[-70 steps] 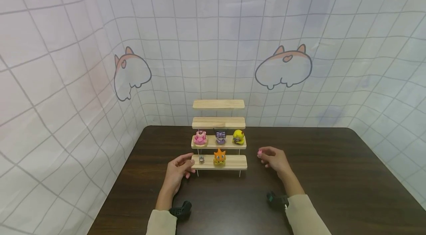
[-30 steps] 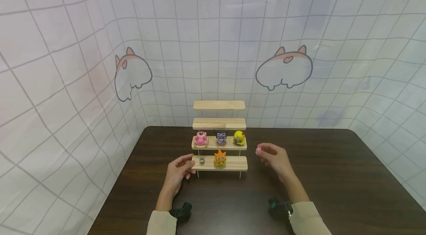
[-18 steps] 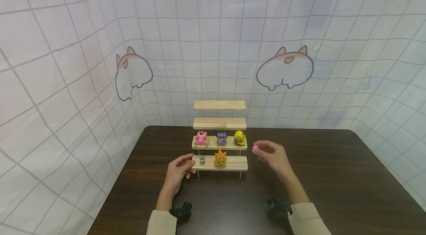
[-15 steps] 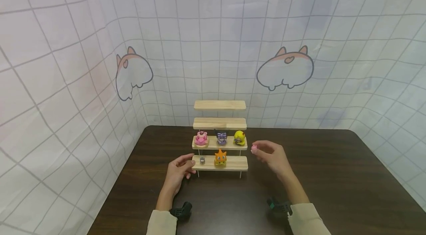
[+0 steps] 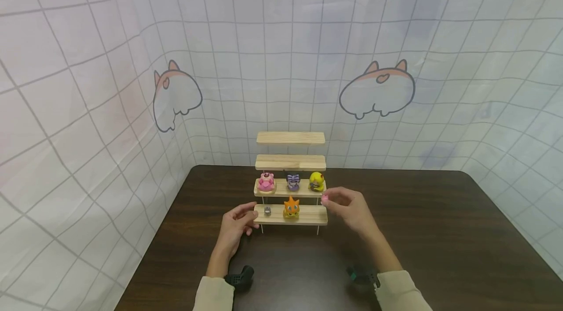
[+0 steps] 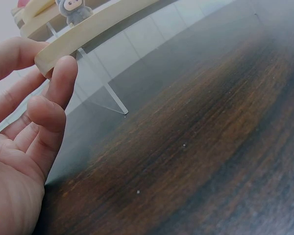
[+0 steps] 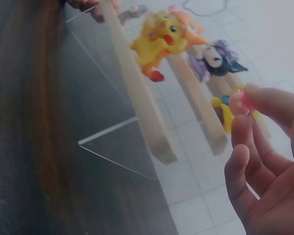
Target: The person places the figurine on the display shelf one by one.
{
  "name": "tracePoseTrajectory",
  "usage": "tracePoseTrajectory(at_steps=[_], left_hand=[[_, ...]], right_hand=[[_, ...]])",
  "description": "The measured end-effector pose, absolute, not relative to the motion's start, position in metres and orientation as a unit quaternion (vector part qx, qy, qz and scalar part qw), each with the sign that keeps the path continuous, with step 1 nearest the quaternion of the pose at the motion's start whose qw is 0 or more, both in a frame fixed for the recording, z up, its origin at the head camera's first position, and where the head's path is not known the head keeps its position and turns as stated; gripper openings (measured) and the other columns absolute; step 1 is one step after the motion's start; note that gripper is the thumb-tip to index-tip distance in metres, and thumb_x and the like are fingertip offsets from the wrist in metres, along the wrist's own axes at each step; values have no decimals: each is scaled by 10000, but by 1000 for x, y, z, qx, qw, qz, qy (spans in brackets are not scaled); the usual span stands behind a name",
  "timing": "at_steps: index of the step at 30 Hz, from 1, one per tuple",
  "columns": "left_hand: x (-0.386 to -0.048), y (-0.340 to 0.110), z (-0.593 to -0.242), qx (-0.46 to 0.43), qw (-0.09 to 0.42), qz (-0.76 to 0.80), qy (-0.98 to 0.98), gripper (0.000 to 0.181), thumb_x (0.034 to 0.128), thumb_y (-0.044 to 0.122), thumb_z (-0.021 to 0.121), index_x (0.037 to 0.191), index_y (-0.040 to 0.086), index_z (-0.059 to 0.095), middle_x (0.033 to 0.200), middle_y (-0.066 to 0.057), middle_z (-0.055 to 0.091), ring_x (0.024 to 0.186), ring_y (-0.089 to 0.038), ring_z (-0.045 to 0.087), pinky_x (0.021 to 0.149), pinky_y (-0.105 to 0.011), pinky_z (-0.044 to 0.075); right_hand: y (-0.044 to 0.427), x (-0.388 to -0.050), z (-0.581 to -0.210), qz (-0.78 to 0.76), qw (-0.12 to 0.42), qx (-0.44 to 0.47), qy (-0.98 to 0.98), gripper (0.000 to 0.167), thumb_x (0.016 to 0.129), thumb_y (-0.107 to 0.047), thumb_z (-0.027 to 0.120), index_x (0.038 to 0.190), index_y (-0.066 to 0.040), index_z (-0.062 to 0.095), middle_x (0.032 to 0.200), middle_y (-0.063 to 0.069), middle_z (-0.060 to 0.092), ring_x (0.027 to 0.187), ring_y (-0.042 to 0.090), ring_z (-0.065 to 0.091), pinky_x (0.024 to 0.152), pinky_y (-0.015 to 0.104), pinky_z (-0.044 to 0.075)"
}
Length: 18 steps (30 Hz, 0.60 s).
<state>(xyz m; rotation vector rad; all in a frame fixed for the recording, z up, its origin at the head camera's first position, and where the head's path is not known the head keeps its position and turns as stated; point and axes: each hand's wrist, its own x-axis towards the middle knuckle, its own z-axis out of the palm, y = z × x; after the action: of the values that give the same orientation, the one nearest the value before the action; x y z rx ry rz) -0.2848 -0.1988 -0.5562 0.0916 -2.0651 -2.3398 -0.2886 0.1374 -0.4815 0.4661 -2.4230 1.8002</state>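
My right hand (image 5: 350,207) pinches a small pink figurine (image 7: 240,102) between thumb and fingertips, just off the right end of the tiered wooden stand (image 5: 310,214). With thumb and fingers, my left hand (image 5: 235,228) grips the left end of the lowest shelf (image 6: 63,46). On that shelf sit a tiny grey figurine (image 5: 267,211) at the left and an orange-and-yellow figurine (image 5: 291,208) near the middle. One tier up stand a pink figurine (image 5: 266,182), a purple figurine (image 5: 293,182) and a yellow figurine (image 5: 316,181), from left to right.
Bare upper shelves (image 5: 290,162) rise behind the figurines. The stand has clear supports (image 6: 105,85) on a dark wooden table (image 5: 422,218). A white gridded curtain (image 5: 272,56) hangs behind and at the sides.
My right hand has moved left with the small pink figurine, from beside the stand to the right edge of its lower shelves. My left hand has stayed on the shelf end.
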Motion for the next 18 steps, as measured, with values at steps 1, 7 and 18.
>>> tracePoseTrajectory(at_steps=[1,7,18], left_hand=[[-285,-199,-556,29,10,-749,-662,388,946,121,725,1310,4,665,850,-39,690,642,-139,684,504,-213,458],[-284,-199,-556,33,11,-746,-665,379,949,128,723,1307,16,671,848,-38,689,643,-134,684,503,-208,461],[-284,-199,-557,33,12,-746,-665,378,943,121,728,1301,14,674,850,-37,696,644,-134,683,504,-212,458]], right_hand=[[136,-289,-483,587,44,158,-792,238,907,-206,793,1089,-60,745,918,91,739,686,137,615,552,292,507],[126,-288,-491,565,46,170,-806,224,904,-221,795,1074,-79,759,954,148,749,687,123,608,559,229,449],[117,-288,-502,531,54,144,-834,182,890,-206,808,1037,-108,767,884,84,755,657,133,614,537,230,453]])
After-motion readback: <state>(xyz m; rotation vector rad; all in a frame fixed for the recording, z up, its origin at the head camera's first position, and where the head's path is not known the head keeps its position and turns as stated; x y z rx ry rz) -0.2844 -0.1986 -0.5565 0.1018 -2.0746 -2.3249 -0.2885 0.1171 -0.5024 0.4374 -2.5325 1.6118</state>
